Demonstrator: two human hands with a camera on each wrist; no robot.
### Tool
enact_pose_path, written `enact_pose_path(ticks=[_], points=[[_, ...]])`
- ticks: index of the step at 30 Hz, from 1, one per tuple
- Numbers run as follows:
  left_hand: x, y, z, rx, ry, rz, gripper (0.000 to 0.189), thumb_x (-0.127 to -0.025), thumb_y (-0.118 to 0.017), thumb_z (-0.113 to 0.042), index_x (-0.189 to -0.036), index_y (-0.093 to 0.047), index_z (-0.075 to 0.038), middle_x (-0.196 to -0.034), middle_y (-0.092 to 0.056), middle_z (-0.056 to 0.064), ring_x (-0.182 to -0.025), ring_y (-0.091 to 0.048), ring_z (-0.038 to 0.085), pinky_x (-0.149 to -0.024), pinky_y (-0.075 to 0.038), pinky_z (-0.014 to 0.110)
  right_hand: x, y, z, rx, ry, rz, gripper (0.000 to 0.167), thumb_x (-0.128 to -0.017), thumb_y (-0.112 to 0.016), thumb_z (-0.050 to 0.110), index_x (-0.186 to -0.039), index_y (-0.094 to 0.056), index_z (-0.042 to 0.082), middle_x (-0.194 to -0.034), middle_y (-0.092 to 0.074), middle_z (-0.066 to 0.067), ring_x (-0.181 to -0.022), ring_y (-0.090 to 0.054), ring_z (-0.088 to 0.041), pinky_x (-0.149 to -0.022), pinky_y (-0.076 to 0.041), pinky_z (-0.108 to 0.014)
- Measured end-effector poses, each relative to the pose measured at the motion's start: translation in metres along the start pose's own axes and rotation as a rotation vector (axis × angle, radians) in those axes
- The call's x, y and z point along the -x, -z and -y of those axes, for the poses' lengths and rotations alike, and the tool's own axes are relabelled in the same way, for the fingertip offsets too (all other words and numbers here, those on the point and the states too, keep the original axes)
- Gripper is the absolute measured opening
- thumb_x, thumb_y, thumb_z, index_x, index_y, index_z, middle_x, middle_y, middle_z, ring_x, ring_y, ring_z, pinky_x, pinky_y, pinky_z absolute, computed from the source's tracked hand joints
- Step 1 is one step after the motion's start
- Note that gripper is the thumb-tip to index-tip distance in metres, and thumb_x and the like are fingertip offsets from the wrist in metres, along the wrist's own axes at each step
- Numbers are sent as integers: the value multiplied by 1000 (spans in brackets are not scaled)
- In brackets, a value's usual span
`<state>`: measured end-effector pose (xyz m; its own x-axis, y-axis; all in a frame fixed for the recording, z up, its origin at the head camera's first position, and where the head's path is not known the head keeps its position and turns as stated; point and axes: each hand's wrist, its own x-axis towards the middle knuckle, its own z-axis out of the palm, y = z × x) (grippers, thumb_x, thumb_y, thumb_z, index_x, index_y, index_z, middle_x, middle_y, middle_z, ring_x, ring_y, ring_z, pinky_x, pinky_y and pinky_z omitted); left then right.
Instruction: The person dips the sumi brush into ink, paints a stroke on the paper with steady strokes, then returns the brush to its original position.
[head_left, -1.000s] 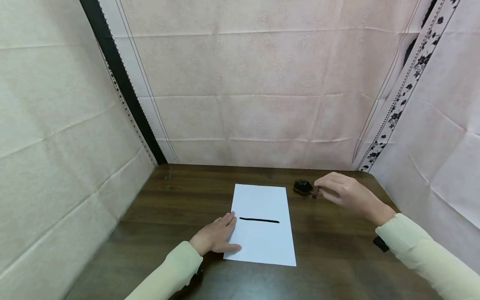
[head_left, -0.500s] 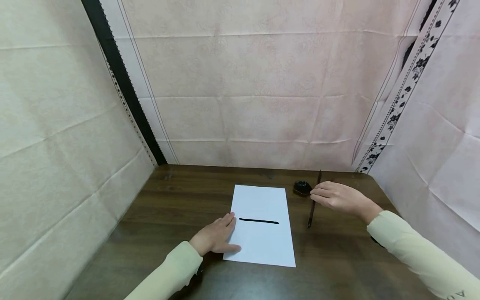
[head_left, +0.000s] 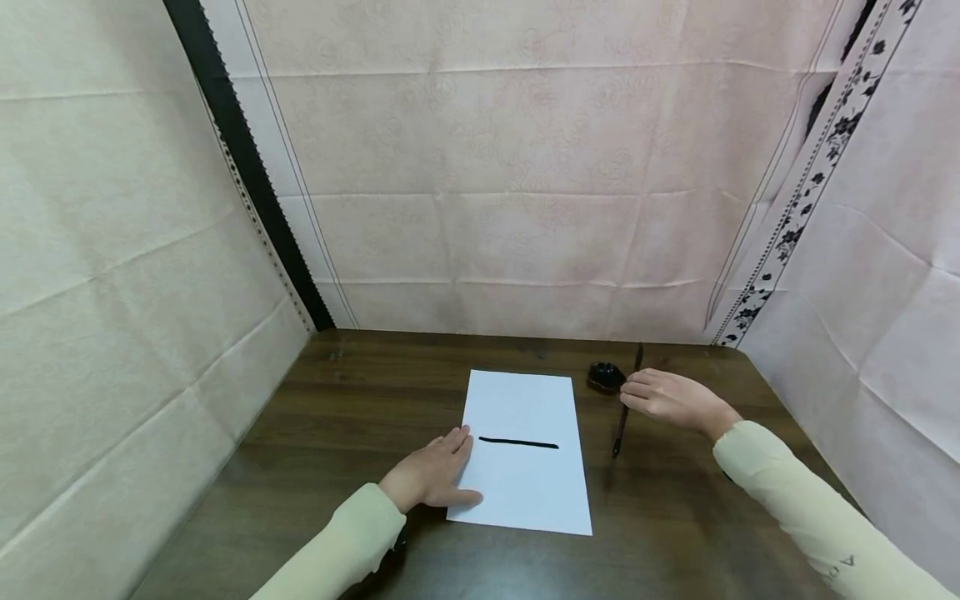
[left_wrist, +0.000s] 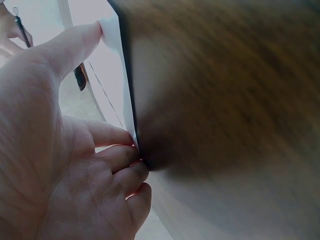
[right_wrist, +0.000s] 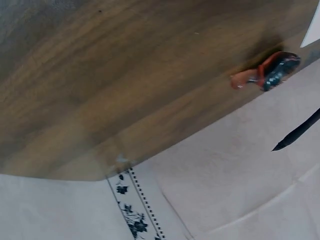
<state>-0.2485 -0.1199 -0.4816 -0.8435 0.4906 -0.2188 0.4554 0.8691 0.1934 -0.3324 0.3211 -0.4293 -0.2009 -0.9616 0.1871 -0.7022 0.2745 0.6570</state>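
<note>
A white sheet of paper (head_left: 525,492) lies on the dark wooden table, with one black horizontal stroke (head_left: 519,442) across its middle. My left hand (head_left: 435,471) rests on the sheet's left edge, fingers spread and thumb apart. To the right of the paper, my right hand (head_left: 675,402) pinches a dark writing brush (head_left: 622,430) above the table. Its pointed black tip (right_wrist: 290,140) faces the back wall, and a small loop (left_wrist: 15,11) shows at its other end. Just left of that hand sits a glossy black dish (head_left: 604,376) with reddish-brown parts.
Pale cloth walls (head_left: 480,208) enclose the table (head_left: 375,383) at the back and both sides. A dark strip (head_left: 255,167) runs down the back left corner, a floral border (head_left: 795,217) down the right one.
My right hand has moved slightly left and nearer to me from beside the dish. The brush has swung from end-on to lengthwise, tip away from me. My left hand and the paper stay put.
</note>
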Motion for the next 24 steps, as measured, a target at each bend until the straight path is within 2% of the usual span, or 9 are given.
enact_pose_path(ticks=[5, 9, 12, 19, 24], points=[[2, -1, 1, 3, -1, -4, 95, -97, -69, -59, -163, -34, 0, -175, -27, 16, -163, -28, 30, -132, -30, 46, 4, -21, 5, 0, 3, -41, 34, -74, -76, -3, -107, -76, 5, -108, -78, -8, -100, -74, -25, -88, -62, -38], [2, -1, 1, 8, 3, -5, 96, -96, -69, -59, -163, -34, 0, -175, -27, 15, -163, -28, 30, -131, -31, 46, 8, -35, 11, -17, -7, -75, 33, -73, -75, -3, -104, -75, 5, -105, -78, -7, -98, -73, -24, -86, -63, -38], [2, -1, 1, 6, 4, -7, 96, -95, -70, -59, -163, -35, 0, -175, -28, 15, -163, -29, 30, -131, -31, 46, 10, -42, 15, -21, -20, -63, 32, -74, -72, -2, -105, -76, 5, -106, -78, -8, -98, -73, -24, -87, -63, -38], [0, -2, 1, 10, 13, 2, 97, -95, -70, -60, -164, -34, -2, -176, -26, 14, -164, -27, 29, -132, -30, 46, 10, -52, 24, -32, -29, -5, 35, -72, -82, -2, -106, -76, 7, -107, -78, -6, -101, -73, -23, -88, -63, -38], [0, -2, 1, 15, 16, 6, 98, -95, -69, -61, -164, -34, -2, -176, -26, 13, -164, -26, 28, -132, -30, 46, 11, -58, 30, -42, -34, 38, 36, -72, -84, -3, -106, -77, 8, -108, -77, -5, -101, -71, -23, -88, -63, -39]])
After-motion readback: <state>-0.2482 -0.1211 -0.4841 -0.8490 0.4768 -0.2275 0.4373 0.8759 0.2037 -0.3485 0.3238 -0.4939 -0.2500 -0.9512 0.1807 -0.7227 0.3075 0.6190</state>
